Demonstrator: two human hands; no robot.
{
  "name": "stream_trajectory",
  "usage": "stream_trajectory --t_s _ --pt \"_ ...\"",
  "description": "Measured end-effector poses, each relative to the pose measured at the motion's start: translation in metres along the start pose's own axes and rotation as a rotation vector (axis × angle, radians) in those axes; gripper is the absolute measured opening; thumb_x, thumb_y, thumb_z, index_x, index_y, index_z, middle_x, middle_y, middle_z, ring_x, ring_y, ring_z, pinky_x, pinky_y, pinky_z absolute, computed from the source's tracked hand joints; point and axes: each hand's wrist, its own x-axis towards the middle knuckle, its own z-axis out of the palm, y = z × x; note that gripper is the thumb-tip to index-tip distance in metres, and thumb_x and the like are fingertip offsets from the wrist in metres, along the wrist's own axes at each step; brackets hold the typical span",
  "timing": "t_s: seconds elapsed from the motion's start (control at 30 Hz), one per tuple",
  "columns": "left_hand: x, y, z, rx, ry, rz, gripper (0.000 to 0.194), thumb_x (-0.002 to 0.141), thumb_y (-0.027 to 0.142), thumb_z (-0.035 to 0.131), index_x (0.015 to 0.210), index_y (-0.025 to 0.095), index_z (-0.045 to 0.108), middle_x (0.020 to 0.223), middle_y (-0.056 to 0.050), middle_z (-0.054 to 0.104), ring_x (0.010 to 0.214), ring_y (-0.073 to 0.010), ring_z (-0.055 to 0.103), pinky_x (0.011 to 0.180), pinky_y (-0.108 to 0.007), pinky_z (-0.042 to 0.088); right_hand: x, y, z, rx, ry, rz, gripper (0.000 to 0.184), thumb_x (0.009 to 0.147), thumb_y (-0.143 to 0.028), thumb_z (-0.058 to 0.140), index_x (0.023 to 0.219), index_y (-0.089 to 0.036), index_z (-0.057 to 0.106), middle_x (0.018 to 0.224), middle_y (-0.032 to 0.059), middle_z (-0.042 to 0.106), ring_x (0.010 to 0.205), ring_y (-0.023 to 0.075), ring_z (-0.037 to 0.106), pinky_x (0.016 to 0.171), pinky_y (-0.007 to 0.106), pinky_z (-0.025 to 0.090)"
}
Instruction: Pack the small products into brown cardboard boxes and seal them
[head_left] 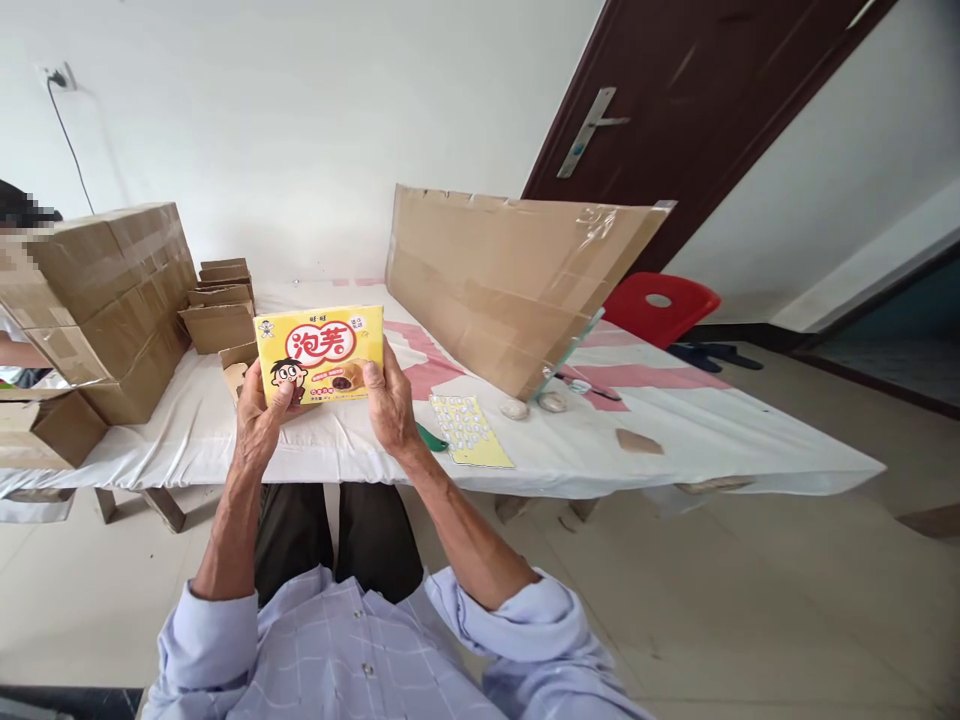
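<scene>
A yellow snack box [321,350] with a cartoon figure and a picture of cream puffs is held up over the table's front edge, its printed face toward me. My left hand [257,418] grips its left end, thumb on the front. At the other end, my right hand [391,405] clasps the box, thumb also on the front. The fingers behind it are hidden. Close to my right wrist lies a yellow sheet of white oval stickers [480,440], beside a partly covered green object [433,438]. An open small carton [234,368] stands just behind my left hand.
Stacked taped cartons [112,290] stand at the left, with open small cartons [217,318] beside them. A large cardboard piece [510,280] leans on the white-covered table [720,430]. Near it are round rolls [514,409] and a cardboard scrap [638,441]. Another person is partly visible far left.
</scene>
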Motion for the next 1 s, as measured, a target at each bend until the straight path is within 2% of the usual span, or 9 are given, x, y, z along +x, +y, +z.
stream_trajectory --t_s 0.13,0.27,0.37,0.47,0.57,0.67,0.73,0.87,1.0 --pt "-0.003 -0.005 -0.002 -0.006 0.015 -0.039 0.069 0.09 0.066 0.091 0.141 0.027 0.068 0.13 -0.011 0.08 0.099 -0.0261 0.082 0.071 -0.032 0.07 -0.004 0.005 0.002 0.014 -0.011 0.036 0.077 0.112 -0.078 0.043 0.173 -0.031 0.048 0.161 0.0133 0.069 0.15 0.0352 0.063 0.124 0.058 0.057" --pt "-0.008 -0.028 -0.006 0.008 0.035 -0.133 0.075 0.085 0.067 0.092 0.142 0.025 0.068 0.127 -0.012 0.08 0.103 -0.0294 0.081 0.07 -0.033 0.068 -0.017 0.026 0.008 0.053 -0.015 0.153 0.082 0.108 -0.082 0.046 0.171 -0.03 0.05 0.159 0.0135 0.07 0.147 0.0356 0.066 0.119 0.055 0.061" --pt "-0.017 -0.051 -0.009 0.017 0.079 -0.258 0.081 0.078 0.067 0.094 0.14 0.023 0.067 0.126 -0.014 0.081 0.106 -0.0326 0.081 0.066 -0.032 0.065 -0.035 0.048 0.009 0.1 -0.03 0.308 0.086 0.102 -0.086 0.054 0.165 -0.027 0.056 0.15 0.015 0.075 0.134 0.037 0.074 0.097 0.05 0.071" --pt "-0.029 -0.07 -0.013 0.006 0.116 -0.403 0.085 0.07 0.065 0.097 0.137 0.021 0.067 0.127 -0.015 0.081 0.104 -0.0332 0.082 0.065 -0.033 0.064 -0.056 0.071 0.004 0.138 -0.092 0.476 0.087 0.094 -0.087 0.063 0.157 -0.028 0.062 0.142 0.0142 0.079 0.117 0.0367 0.08 0.075 0.043 0.072" --pt "-0.039 -0.078 -0.021 -0.01 0.076 -0.462 0.086 0.068 0.063 0.1 0.137 0.022 0.067 0.124 -0.014 0.083 0.1 -0.0317 0.083 0.071 -0.036 0.065 -0.072 0.086 -0.007 0.209 -0.136 0.577 0.082 0.087 -0.083 0.076 0.146 -0.026 0.068 0.142 0.014 0.08 0.118 0.0376 0.081 0.082 0.047 0.073" --pt "-0.038 -0.072 -0.031 -0.007 -0.034 -0.453 0.083 0.07 0.063 0.101 0.133 0.021 0.07 0.12 -0.014 0.085 0.096 -0.0318 0.084 0.079 -0.042 0.068 -0.077 0.088 -0.017 0.273 -0.132 0.557 0.074 0.085 -0.073 0.084 0.139 -0.025 0.07 0.143 0.0139 0.08 0.126 0.0371 0.079 0.107 0.055 0.068" --pt "-0.03 -0.063 -0.038 0.0 -0.094 -0.415 0.08 0.07 0.062 0.103 0.129 0.019 0.072 0.123 -0.015 0.085 0.104 -0.0352 0.084 0.087 -0.047 0.069 -0.072 0.083 -0.019 0.295 -0.151 0.518 0.07 0.086 -0.067 0.087 0.14 -0.026 0.069 0.144 0.0132 0.079 0.129 0.0357 0.077 0.115 0.056 0.063" --pt "-0.008 -0.038 -0.058 0.064 -0.152 -0.291 0.074 0.067 0.05 0.109 0.125 0.018 0.076 0.128 -0.015 0.085 0.12 -0.0386 0.081 0.093 -0.046 0.072 -0.052 0.068 -0.01 0.317 -0.273 0.453 0.075 0.088 -0.062 0.09 0.149 -0.028 0.064 0.146 0.0127 0.078 0.13 0.0339 0.075 0.111 0.053 0.065" --pt "0.012 -0.003 -0.09 0.102 -0.153 -0.199 0.067 0.067 0.048 0.109 0.121 0.022 0.079 0.116 -0.012 0.087 0.101 -0.0351 0.085 0.075 -0.045 0.075 -0.016 0.073 0.001 0.199 -0.353 0.316 0.08 0.086 -0.067 0.089 0.153 -0.031 0.065 0.147 0.013 0.076 0.127 0.0329 0.073 0.102 0.05 0.067"
